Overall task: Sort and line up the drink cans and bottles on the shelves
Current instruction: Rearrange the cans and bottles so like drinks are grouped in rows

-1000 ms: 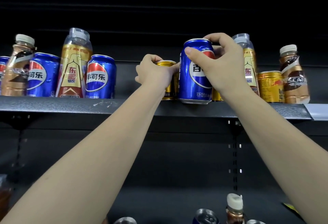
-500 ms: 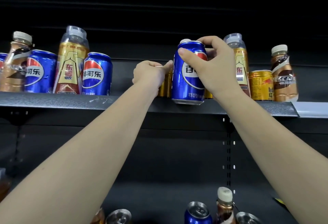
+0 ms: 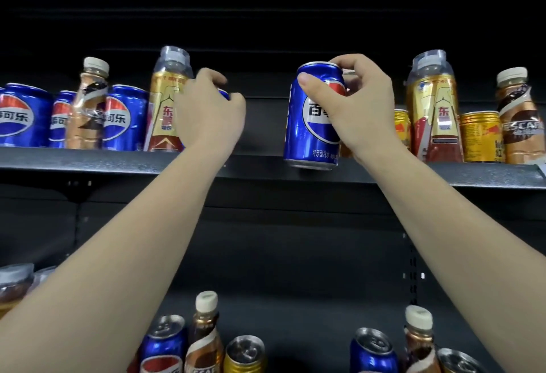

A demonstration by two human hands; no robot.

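Blue aluminium fills my right hand (image 3: 359,106): thumb and curled fingers clamp the top of a Pepsi can (image 3: 314,118), which tilts slightly with its base at the front lip of the upper shelf (image 3: 88,162). My left hand (image 3: 208,109) has its fingers curled over another blue can (image 3: 224,94), almost wholly hidden behind the hand; I cannot tell how firmly they hold it. Left of that hand stand a gold bottle (image 3: 165,100), a row of Pepsi cans (image 3: 124,118) and a brown coffee bottle (image 3: 87,106). Right of the held can stand short gold cans (image 3: 480,136), a second gold bottle (image 3: 431,106) and another coffee bottle (image 3: 520,118). On the lower shelf, mixed cans and bottles (image 3: 206,340) stand upright.
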